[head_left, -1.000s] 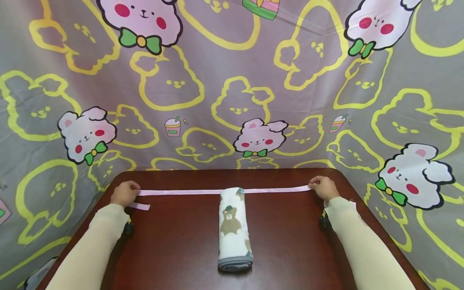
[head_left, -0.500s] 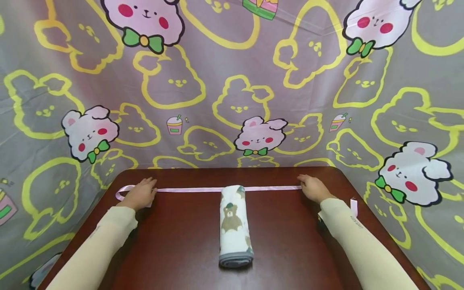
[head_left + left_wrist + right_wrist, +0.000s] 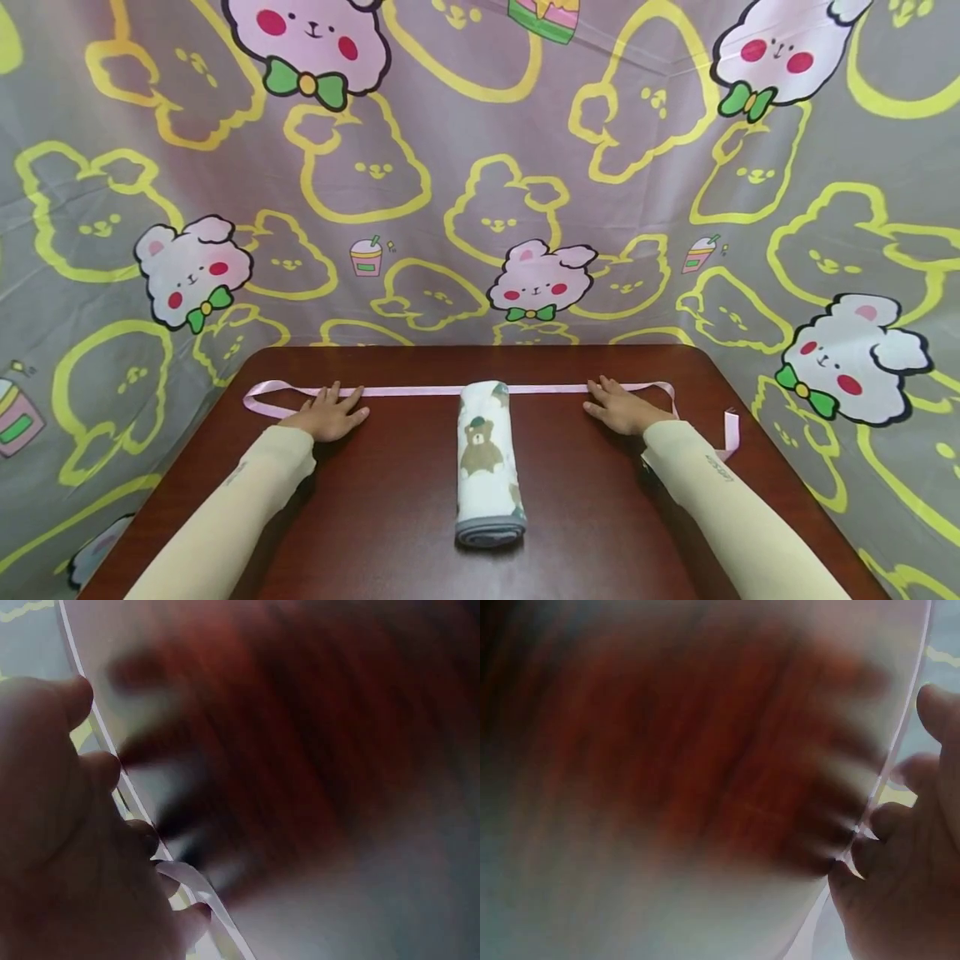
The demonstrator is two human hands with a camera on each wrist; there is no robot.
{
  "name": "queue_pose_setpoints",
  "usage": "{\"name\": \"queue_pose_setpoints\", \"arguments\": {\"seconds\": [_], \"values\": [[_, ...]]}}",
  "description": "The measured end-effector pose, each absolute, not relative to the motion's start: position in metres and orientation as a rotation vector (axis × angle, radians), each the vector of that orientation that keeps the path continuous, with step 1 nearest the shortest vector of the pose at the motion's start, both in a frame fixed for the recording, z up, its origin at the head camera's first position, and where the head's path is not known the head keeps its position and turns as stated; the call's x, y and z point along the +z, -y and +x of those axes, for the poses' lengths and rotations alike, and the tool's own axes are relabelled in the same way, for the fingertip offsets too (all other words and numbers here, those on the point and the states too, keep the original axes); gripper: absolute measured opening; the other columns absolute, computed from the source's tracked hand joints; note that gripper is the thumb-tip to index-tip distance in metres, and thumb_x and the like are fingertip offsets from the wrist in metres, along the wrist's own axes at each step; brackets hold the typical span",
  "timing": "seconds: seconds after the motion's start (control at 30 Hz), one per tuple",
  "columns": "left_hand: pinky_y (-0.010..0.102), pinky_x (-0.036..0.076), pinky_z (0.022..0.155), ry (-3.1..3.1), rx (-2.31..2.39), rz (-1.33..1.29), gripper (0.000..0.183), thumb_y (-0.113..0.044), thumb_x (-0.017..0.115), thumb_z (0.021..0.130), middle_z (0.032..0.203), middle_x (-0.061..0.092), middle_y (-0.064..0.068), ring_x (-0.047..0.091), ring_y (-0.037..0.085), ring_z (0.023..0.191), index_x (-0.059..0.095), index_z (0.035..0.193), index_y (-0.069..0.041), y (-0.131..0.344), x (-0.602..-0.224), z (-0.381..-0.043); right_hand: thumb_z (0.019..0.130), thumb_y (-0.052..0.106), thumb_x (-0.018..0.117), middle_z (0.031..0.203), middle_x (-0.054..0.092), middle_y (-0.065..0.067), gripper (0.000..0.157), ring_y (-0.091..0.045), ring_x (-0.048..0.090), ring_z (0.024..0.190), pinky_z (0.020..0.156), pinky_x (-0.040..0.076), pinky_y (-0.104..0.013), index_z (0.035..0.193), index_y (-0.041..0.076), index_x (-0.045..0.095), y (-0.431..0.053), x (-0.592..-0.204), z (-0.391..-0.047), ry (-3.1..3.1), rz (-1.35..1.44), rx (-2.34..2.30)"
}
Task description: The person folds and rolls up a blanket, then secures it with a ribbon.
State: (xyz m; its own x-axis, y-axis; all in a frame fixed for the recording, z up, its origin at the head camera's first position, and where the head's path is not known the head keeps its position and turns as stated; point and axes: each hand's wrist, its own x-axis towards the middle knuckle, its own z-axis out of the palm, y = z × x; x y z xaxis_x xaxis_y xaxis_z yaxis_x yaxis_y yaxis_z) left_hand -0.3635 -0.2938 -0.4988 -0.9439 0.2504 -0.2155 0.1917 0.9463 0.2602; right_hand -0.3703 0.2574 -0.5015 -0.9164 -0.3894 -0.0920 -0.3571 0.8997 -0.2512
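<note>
"What do you see from your end?"

"A pink ribbon (image 3: 416, 391), stretched across the far part of the worktop (image 3: 405, 517), looping back at the left and bending under the right sleeve (image 3: 682, 458)."

"And the hands?"

"I make both out as empty, fingers spread wide. The left hand (image 3: 327, 413) and right hand (image 3: 624, 408) reach over the ribbon, I'd guess to keep it flat and straight."

"Why the rolled cloth (image 3: 487, 492) between them?"

"Its far end meets the ribbon, perhaps weighting its middle; I can't tell whether it lies on top."

"Any containers?"

"I spot only drawn cups (image 3: 366, 257) on the backdrop (image 3: 630, 192)."
</note>
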Motion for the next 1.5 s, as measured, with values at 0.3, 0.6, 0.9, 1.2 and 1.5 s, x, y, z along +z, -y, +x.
{"name": "queue_pose_setpoints", "arguments": {"seconds": [0.3, 0.6, 0.9, 1.2, 1.5], "values": [[0.073, 0.001, 0.102, -2.809, 0.349, 0.283, 0.079, -0.066, 0.026, 0.097, 0.153, -0.005, 0.036, -0.005, 0.056, 0.138, 0.014, 0.156, -0.015, 0.293, -0.492, -0.354, 0.104, 0.048, 0.031, 0.152, 0.009, -0.037, 0.068, -0.056, 0.006, 0.138, 0.105, 0.012, -0.069, 0.153, 0.002, 0.022, -0.265, -0.499, -0.360, -2.907, -0.411, -0.270], [0.077, 0.001, 0.098, -2.821, 0.271, 0.312, 0.080, -0.070, 0.025, 0.095, 0.153, -0.004, 0.036, -0.003, 0.056, 0.138, 0.016, 0.156, -0.020, 0.306, -0.491, -0.347, 0.101, 0.057, 0.031, 0.154, 0.005, -0.035, 0.076, -0.053, 0.003, 0.139, 0.103, 0.009, -0.072, 0.154, 0.003, 0.019, -0.258, -0.503, -0.355, -2.879, -0.367, -0.270], [0.080, 0.003, 0.094, -2.827, 0.217, 0.359, 0.081, -0.072, 0.027, 0.094, 0.152, -0.001, 0.038, -0.001, 0.057, 0.138, 0.021, 0.155, -0.020, 0.326, -0.485, -0.344, 0.100, 0.060, 0.032, 0.155, 0.003, -0.034, 0.078, -0.052, 0.001, 0.140, 0.103, 0.007, -0.073, 0.155, 0.006, 0.018, -0.252, -0.494, -0.350, -2.835, -0.441, -0.294], [0.081, 0.003, 0.093, -2.824, 0.264, 0.403, 0.080, -0.071, 0.031, 0.094, 0.151, 0.002, 0.039, 0.001, 0.058, 0.137, 0.025, 0.155, -0.020, 0.329, -0.491, -0.338, 0.100, 0.060, 0.030, 0.155, 0.004, -0.032, 0.076, -0.051, 0.002, 0.141, 0.102, 0.006, -0.074, 0.154, 0.007, 0.020, -0.263, -0.496, -0.343, -2.815, -0.484, -0.316], [0.082, 0.003, 0.092, -2.839, 0.269, 0.433, 0.078, -0.070, 0.033, 0.093, 0.152, 0.004, 0.038, 0.003, 0.058, 0.137, 0.028, 0.153, -0.021, 0.328, -0.504, -0.330, 0.100, 0.060, 0.030, 0.156, 0.003, -0.030, 0.076, -0.050, 0.000, 0.141, 0.102, 0.005, -0.074, 0.155, 0.008, 0.020, -0.271, -0.498, -0.330, -2.793, -0.493, -0.322]]}}
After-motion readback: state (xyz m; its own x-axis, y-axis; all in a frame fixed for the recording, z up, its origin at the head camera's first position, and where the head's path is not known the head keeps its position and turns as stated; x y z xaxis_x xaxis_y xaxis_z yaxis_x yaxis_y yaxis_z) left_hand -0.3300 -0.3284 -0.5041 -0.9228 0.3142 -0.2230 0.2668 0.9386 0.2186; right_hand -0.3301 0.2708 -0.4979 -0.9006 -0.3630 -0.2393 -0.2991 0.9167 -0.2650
